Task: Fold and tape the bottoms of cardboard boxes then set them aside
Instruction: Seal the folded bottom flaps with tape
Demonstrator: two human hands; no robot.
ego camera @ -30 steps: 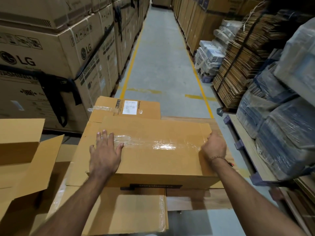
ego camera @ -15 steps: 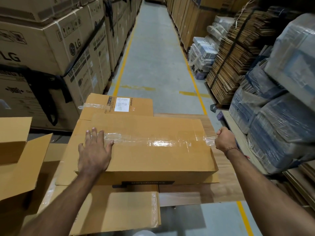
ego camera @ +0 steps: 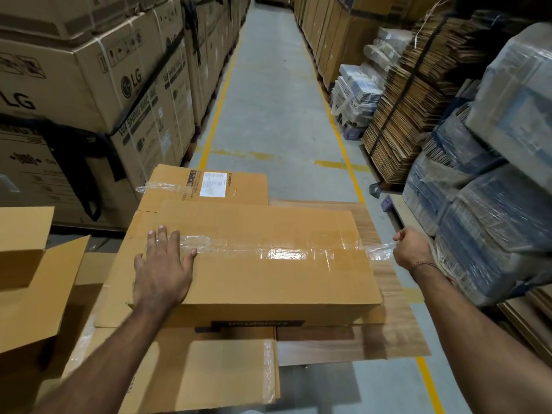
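Meanwhile, the right hand (ego camera: 410, 248), fist curled round the clear tape (ego camera: 376, 251), has drawn out past the right edge of the cardboard box (ego camera: 268, 273) at frame centre, where a second ago it pressed on the lid, so a free tail now spans the gap and the seam strip looks laid, ready to be cut or folded down. The left hand (ego camera: 162, 264) stays flat, fingers spread, pinning the tape's left end. One box is being taped, one labelled box (ego camera: 206, 186) sits behind it, one open box (ego camera: 27, 264) stands at left; two hands work.
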